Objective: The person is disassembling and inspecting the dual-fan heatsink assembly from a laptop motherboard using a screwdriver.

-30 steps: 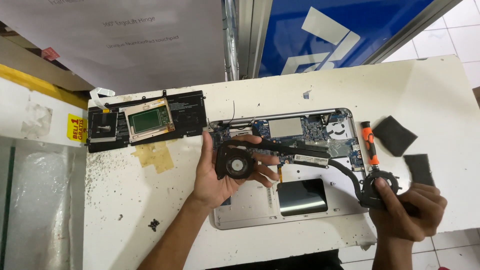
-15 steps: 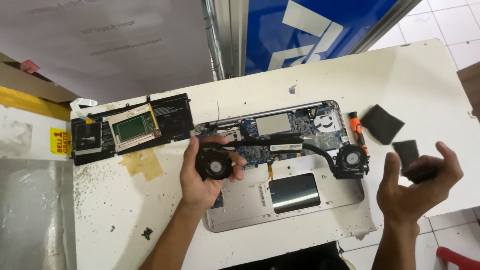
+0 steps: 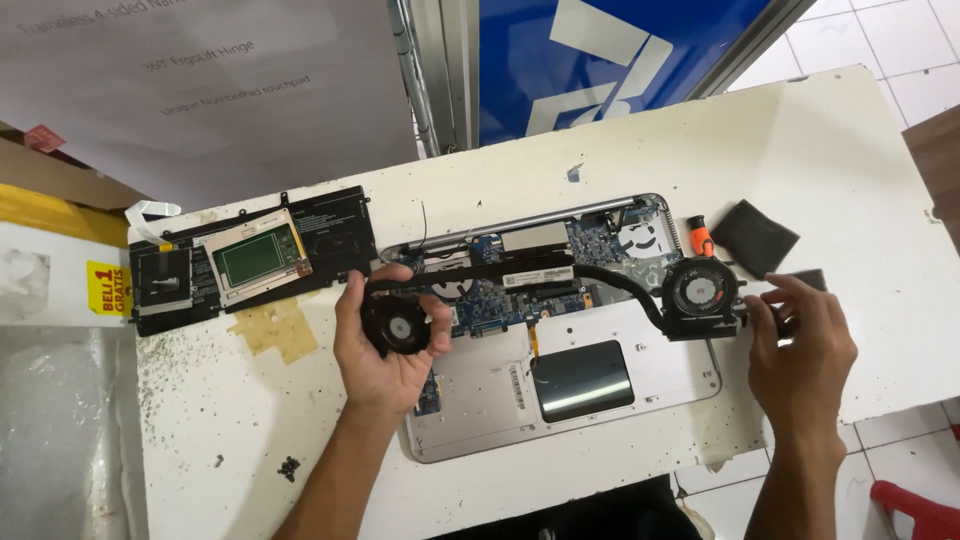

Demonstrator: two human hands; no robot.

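An opened silver laptop base point(image 3: 470, 440) lies on the white table point(image 3: 850, 140), its blue circuit board point(image 3: 500, 305) exposed. A black cooling assembly spans it: a left fan point(image 3: 397, 328), a heat pipe point(image 3: 590, 272) and a right fan point(image 3: 700, 290). My left hand point(image 3: 385, 350) grips the left fan from below, thumb and fingers curled around it. My right hand point(image 3: 800, 350) is at the right fan's outer edge. Its thumb touches the fan bracket, its fingers are spread, and it partly covers a black pad.
A black battery pack point(image 3: 165, 285) with a green-faced board point(image 3: 255, 255) on top lies at the left. An orange-handled screwdriver point(image 3: 700, 238) and a black foam pad point(image 3: 752, 235) sit at the right. Small screws point(image 3: 289, 466) and brown tape point(image 3: 280, 330) are near the front left. A red stool point(image 3: 915, 510) stands below the table.
My right hand, which had lifted off and opened, has come back to the right fan's edge. My left hand keeps hold of the left fan. The camera has shifted.
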